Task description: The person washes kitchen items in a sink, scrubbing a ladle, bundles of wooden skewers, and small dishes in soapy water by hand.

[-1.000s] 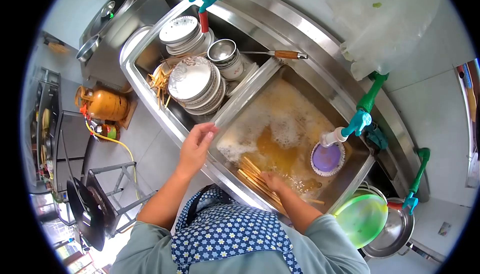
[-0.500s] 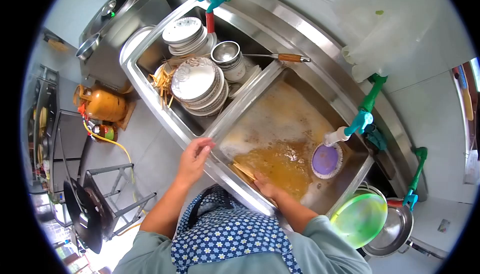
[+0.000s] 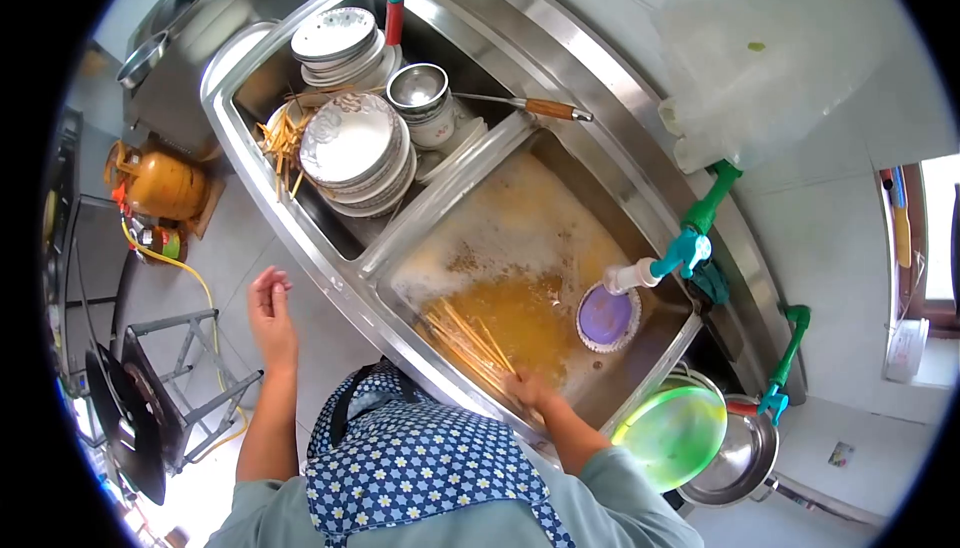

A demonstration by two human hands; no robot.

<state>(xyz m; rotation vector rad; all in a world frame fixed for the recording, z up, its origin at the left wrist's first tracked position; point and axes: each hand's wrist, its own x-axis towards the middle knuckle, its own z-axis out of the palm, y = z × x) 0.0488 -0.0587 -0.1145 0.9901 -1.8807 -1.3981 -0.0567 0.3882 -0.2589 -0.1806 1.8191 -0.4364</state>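
Observation:
My right hand [image 3: 533, 391] is wrapped round one end of a bundle of chopsticks [image 3: 466, 341] at the near side of the water-filled sink basin [image 3: 530, 133]. The other ends fan out to the left over the murky, foamy water. Off to the left, over the floor outside the sink, my left hand [image 3: 271, 316] is raised with its fingers curled and nothing seen in them. A purple bowl with a pale scalloped rim [image 3: 607, 318] sits at the right of the basin, under a white spout [image 3: 630, 277].
Stacked bowls [image 3: 350, 140], more chopsticks [image 3: 286, 144] and a long-handled ladle [image 3: 545, 107] are at the left basin. A green basin [image 3: 675, 435] stands right of the sink. On the left are an orange gas cylinder [image 3: 168, 186] and a metal stand [image 3: 180, 393].
My left hand has moved left, away from the sink's edge. The chopsticks, low in the water half a second ago, are raised and fanned out in my right hand. The view has shifted.

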